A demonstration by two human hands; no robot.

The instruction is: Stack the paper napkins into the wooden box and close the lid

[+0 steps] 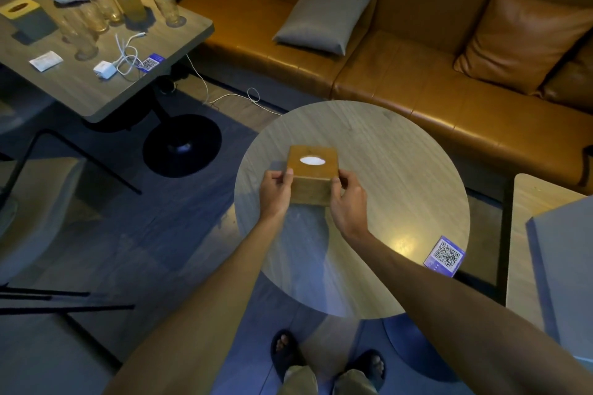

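A wooden box (310, 189) stands on the round table (385, 151), its lid on top and flush with the walls. White napkin paper (312, 160) shows through the oval slot in the lid. My left hand (274, 191) grips the box's left side, thumb on the near top corner. My right hand (348, 199) grips its right side. Both hands touch the box near its front edge. No loose napkins lie on the table.
A blue QR-code card (446, 256) lies at the round table's near right edge. A brown leather sofa (401, 80) with cushions runs behind. To the left, a rectangular table (96, 86) carries glasses, a headset, a charger and another tissue box; a person sits beyond it.
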